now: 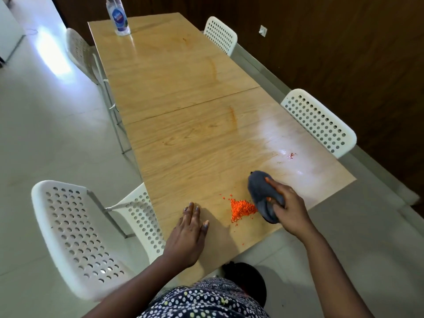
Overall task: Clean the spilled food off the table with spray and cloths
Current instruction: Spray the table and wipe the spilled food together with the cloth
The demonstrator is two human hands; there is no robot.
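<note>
A heap of small orange food bits (242,209) lies near the front edge of the long wooden table (183,92). My right hand (288,206) grips a bunched grey cloth (260,193) that touches the right side of the heap. My left hand (191,228) rests flat on the tabletop to the left of the heap, fingers straight. A few red specks (291,155) sit on a wet shiny patch at the right of the table. A clear bottle with a blue label (117,16) stands at the table's far end.
White perforated chairs stand around the table: one at my near left (75,237), one at the far left (79,51), and two on the right (321,121) (220,34). A dark wooden wall (344,42) runs along the right. Pale tiled floor (46,134) lies to the left.
</note>
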